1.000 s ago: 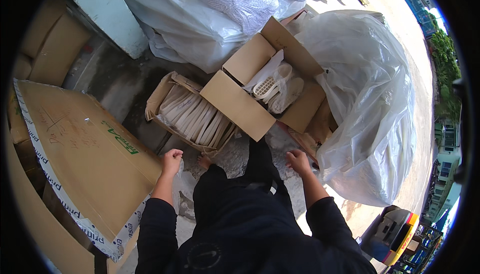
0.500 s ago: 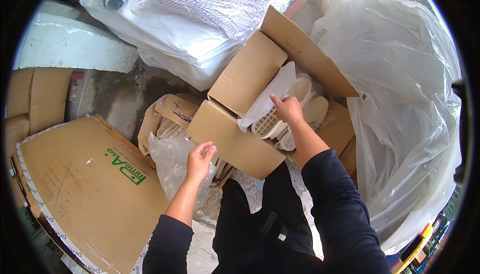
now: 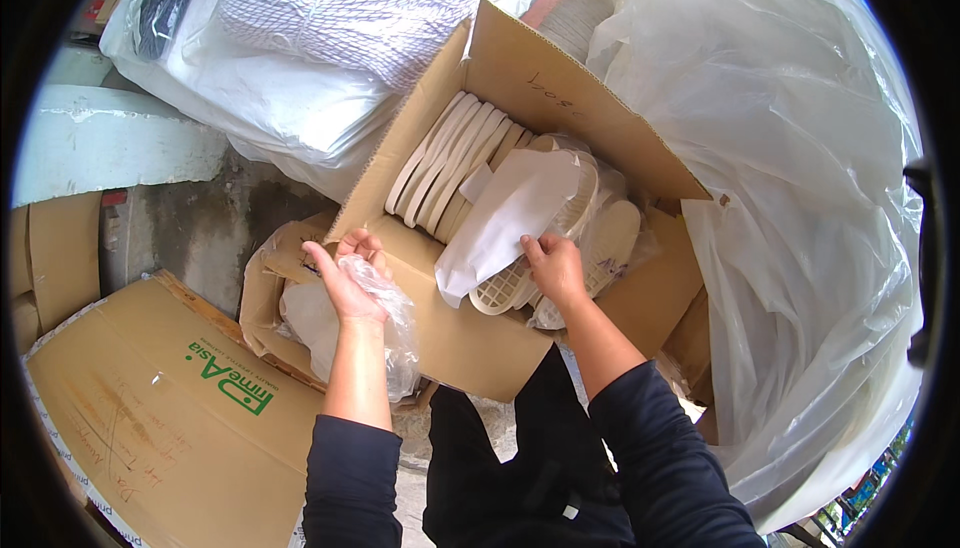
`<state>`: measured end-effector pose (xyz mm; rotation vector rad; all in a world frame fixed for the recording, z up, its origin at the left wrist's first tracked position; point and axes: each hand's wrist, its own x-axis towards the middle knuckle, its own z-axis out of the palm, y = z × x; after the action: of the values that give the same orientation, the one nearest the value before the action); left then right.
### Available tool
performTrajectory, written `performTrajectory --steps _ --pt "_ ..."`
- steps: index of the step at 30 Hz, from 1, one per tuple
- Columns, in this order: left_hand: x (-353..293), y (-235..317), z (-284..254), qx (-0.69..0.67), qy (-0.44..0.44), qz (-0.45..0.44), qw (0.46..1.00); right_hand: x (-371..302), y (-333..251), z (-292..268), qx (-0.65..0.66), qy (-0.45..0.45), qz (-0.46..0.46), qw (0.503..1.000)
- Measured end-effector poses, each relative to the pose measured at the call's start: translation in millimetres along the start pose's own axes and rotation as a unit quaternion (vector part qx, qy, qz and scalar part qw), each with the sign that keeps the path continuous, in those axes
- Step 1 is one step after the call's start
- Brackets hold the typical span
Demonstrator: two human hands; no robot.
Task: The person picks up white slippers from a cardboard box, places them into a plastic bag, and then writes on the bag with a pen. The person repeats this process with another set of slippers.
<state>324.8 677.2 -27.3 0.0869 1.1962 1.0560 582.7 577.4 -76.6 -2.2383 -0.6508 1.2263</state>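
An open cardboard box (image 3: 470, 333) stands in front of me, packed with cream-coloured shoe soles (image 3: 450, 163) on edge. My left hand (image 3: 345, 273) rests on the box's near left rim and holds a crumpled clear plastic bag (image 3: 395, 323) that hangs down the box's side. My right hand (image 3: 555, 266) is inside the box, gripping a perforated cream sole (image 3: 505, 290) under a white sheet (image 3: 510, 213) that lies over the soles.
A smaller open box (image 3: 275, 293) of pale soles sits low at the left. A flat cardboard sheet (image 3: 150, 408) lies at lower left. Big clear plastic bags (image 3: 800, 248) bulge at the right, and bagged white material (image 3: 330, 38) is piled behind.
I have leaned closer over the big box. My left hand rose from the smaller box to the big box's rim with the plastic bag; my right hand went deeper among the soles.
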Motion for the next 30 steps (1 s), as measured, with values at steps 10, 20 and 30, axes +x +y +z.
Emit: performTrajectory --steps 10,20,30 --pt "46.2 65.4 9.0 0.444 -0.058 0.227 0.865 -8.3 -28.7 -14.6 0.037 -0.055 0.095 0.993" --pt "60.9 16.1 16.0 0.590 -0.141 0.189 0.772 22.5 -140.7 37.4 0.065 -0.031 -0.251 0.965" --pt "89.3 -29.8 25.9 0.733 -0.188 0.095 0.647 60.8 -148.5 73.2 -0.755 -0.097 -0.320 0.565"
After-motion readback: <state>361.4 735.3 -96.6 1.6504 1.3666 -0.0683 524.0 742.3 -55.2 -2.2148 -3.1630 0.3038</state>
